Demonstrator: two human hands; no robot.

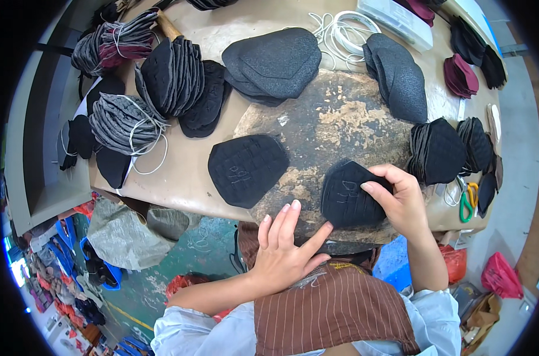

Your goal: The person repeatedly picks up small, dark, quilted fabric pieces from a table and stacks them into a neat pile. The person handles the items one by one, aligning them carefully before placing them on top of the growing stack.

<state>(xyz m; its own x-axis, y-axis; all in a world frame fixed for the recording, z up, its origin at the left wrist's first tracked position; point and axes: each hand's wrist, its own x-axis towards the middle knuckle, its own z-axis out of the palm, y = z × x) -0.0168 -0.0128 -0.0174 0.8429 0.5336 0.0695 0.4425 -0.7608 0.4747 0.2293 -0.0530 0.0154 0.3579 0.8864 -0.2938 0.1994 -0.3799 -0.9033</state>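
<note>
A black quilted fabric piece (351, 199), with chalk marks on its face, lies at the near edge of a worn round board (352, 130). My right hand (403, 199) pinches its right edge between thumb and fingers. My left hand (287, 243) rests flat with fingers spread, one fingertip at the piece's lower left corner; nothing is held in it. Another black quilted piece (247, 170), also chalk-marked, sits on the board's left side. Smooth dark foam-like pieces (275, 62) are stacked at the board's far edge, and a second such stack (397, 77) lies to their right.
At the left are a tied grey bundle (124, 121) and a fanned black stack (173, 77). More black pieces (436, 151) stand at the right, near green-and-yellow scissors (468, 202). White cord (340, 35), a clear plastic box (397, 22) and maroon pieces (460, 76) lie farther back.
</note>
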